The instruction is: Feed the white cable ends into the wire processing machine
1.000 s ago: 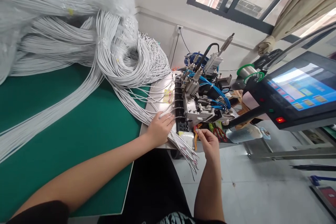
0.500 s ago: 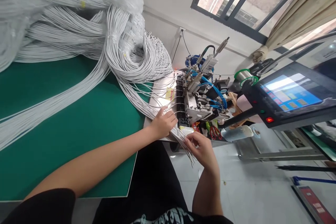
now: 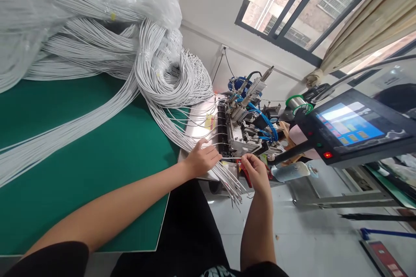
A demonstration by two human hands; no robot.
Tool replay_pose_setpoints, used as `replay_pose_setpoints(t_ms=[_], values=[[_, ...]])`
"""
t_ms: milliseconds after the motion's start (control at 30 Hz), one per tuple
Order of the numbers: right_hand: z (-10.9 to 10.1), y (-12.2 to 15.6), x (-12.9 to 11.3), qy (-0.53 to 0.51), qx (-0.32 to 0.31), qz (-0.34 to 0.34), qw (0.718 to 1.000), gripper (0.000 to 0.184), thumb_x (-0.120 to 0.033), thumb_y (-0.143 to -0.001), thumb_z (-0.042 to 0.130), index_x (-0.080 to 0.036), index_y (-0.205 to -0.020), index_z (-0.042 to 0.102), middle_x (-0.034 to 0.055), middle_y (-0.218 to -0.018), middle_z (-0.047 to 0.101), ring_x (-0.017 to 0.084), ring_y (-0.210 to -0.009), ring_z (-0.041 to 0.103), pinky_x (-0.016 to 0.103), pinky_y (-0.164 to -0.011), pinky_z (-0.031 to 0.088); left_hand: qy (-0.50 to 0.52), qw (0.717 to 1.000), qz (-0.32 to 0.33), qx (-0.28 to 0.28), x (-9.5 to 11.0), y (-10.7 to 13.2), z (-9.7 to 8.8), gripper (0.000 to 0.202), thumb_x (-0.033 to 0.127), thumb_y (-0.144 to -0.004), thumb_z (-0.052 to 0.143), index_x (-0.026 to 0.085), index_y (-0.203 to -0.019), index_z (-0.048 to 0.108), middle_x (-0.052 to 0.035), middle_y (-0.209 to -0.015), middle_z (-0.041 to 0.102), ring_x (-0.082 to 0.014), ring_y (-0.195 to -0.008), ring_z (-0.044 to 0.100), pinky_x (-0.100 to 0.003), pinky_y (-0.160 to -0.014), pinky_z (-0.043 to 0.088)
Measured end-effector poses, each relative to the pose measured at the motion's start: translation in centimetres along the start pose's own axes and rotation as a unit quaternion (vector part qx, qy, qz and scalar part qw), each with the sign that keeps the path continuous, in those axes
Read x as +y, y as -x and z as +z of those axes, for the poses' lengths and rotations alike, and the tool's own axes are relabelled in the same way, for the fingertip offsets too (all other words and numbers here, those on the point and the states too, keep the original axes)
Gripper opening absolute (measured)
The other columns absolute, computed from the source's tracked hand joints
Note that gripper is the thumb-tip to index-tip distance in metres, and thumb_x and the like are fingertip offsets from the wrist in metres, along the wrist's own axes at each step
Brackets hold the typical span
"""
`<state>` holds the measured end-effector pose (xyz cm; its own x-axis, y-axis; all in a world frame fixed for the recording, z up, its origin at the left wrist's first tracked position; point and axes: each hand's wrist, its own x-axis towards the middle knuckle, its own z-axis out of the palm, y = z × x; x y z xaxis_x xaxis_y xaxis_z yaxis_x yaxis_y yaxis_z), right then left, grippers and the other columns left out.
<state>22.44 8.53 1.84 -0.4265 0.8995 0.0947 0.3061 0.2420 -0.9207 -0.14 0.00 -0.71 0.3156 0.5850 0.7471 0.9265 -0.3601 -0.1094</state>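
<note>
At the right edge of the bench point(image 3: 97, 151), left hand point(image 3: 199, 161) and right hand point(image 3: 257, 174) each pinch one white wire point(image 3: 231, 158) beside the machine point(image 3: 247, 132).

A single white wire point(image 3: 232, 158) is stretching level and taut just in front of the soldering machine point(image 3: 247, 132). The white wire bundle point(image 3: 227, 181) is fanning out below the machine's near edge, its loose ends hanging downward.
</note>
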Motion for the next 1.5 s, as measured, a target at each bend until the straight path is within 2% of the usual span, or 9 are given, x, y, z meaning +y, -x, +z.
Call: replay_pose_setpoints(t_ms=[167, 333, 500, 667, 833, 1000, 1167, 1400, 1500], values=[[2.1, -1.0, 1.2, -0.102, 0.064, -0.019, 0.993, 0.033, -0.051, -0.079, 0.066, -0.019, -0.076, 0.060, -0.0005, -0.064, 0.052, 0.011, -0.054, 0.041, 0.024, -0.050, 0.032, 0.026, 0.997, 0.058, -0.038, -0.4, -0.2, 0.5, 0.023, 0.013, -0.096, 0.041, 0.020, -0.092, 0.064, 0.0004, -0.076, 0.065, -0.0145, -0.077, 0.056, -0.035, -0.091, 0.032], [2.8, -1.4, 1.6, -0.145, 0.063, -0.023, 0.987, 0.033, -0.049, -0.079, 0.067, -0.019, -0.071, 0.059, -0.0015, -0.061, 0.049, 0.010, -0.052, 0.038, 0.024, -0.050, 0.030, 0.036, 0.997, 0.060, -0.037, -0.5, -0.2, 0.8, 0.023, 0.012, -0.094, 0.043, 0.020, -0.091, 0.064, 0.0011, -0.071, 0.062, -0.0143, -0.072, 0.055, -0.036, -0.090, 0.031], [1.8, -1.4, 2.0, -0.001, 0.088, -0.015, 0.996, 0.031, -0.047, -0.079, 0.065, -0.017, -0.072, 0.062, 0.0004, -0.064, 0.053, 0.013, -0.058, 0.043, 0.025, -0.055, 0.033, 0.016, 1.000, 0.015, -0.018, -0.1, -0.3, 0.5, 0.025, 0.013, -0.094, 0.041, 0.022, -0.102, 0.063, 0.0012, -0.073, 0.062, -0.0151, -0.072, 0.054, -0.040, -0.093, 0.029], [1.6, -1.9, 3.0, 0.086, 0.045, -0.016, 0.995, 0.030, -0.043, -0.081, 0.060, -0.017, -0.067, 0.057, -0.0019, -0.059, 0.046, 0.013, -0.058, 0.039, 0.025, -0.055, 0.029, 0.007, 0.999, 0.000, -0.041, 0.0, -0.3, 0.7, 0.023, 0.012, -0.090, 0.046, 0.022, -0.101, 0.064, -0.0014, -0.080, 0.063, -0.0178, -0.082, 0.055, -0.042, -0.095, 0.027], [2.2, -2.5, 3.8, -0.011, 0.013, 0.006, 1.000, 0.031, -0.041, -0.078, 0.059, -0.019, -0.060, 0.047, -0.0038, -0.057, 0.040, 0.011, -0.056, 0.034, 0.024, -0.053, 0.028, 0.018, 0.997, -0.016, -0.076, -0.1, -0.2, 0.8, 0.025, 0.013, -0.084, 0.051, 0.019, -0.104, 0.065, -0.0044, -0.086, 0.065, -0.0203, -0.087, 0.054, -0.044, -0.096, 0.026], [3.2, -2.4, 4.2, -0.148, 0.033, 0.100, 0.983, 0.032, -0.044, -0.068, 0.063, -0.021, -0.059, 0.043, -0.0057, -0.053, 0.034, 0.009, -0.049, 0.029, 0.023, -0.046, 0.024, 0.027, 0.994, -0.032, -0.096, 0.0, -0.2, 0.9, 0.026, 0.013, -0.079, 0.055, 0.018, -0.102, 0.066, -0.0057, -0.088, 0.065, -0.0220, -0.090, 0.053, -0.044, -0.093, 0.025], [3.8, -2.0, 4.6, -0.194, 0.048, 0.128, 0.971, 0.035, -0.046, -0.064, 0.068, -0.020, -0.061, 0.045, -0.0053, -0.054, 0.038, 0.010, -0.049, 0.031, 0.023, -0.047, 0.026, 0.037, 0.991, -0.034, -0.124, -0.1, -0.2, 0.9, 0.030, 0.015, -0.077, 0.060, 0.017, -0.106, 0.066, -0.0069, -0.090, 0.065, -0.0229, -0.091, 0.052, -0.038, -0.083, 0.029], [0.8, 0.5, 4.8, -0.074, 0.032, 0.081, 0.993, 0.035, -0.049, -0.078, 0.067, -0.018, -0.066, 0.055, -0.0031, -0.060, 0.045, 0.011, -0.057, 0.037, 0.024, -0.054, 0.028, 0.026, 0.990, -0.034, -0.137, -0.2, -0.1, 0.5, 0.030, 0.015, -0.075, 0.060, 0.016, -0.104, 0.065, -0.0077, -0.094, 0.065, -0.0242, -0.094, 0.052, -0.040, -0.083, 0.028], [-1.2, 2.5, 3.9, -0.022, -0.043, 0.052, 0.997, 0.037, -0.047, -0.085, 0.061, -0.018, -0.063, 0.054, -0.0016, -0.062, 0.047, 0.012, -0.060, 0.040, 0.025, -0.057, 0.031, 0.028, 0.990, -0.035, -0.134, -0.2, -0.1, 0.4, 0.032, 0.011, -0.072, 0.059, 0.016, -0.103, 0.065, -0.0068, -0.093, 0.066, -0.0236, -0.094, 0.053, -0.039, -0.083, 0.028]])
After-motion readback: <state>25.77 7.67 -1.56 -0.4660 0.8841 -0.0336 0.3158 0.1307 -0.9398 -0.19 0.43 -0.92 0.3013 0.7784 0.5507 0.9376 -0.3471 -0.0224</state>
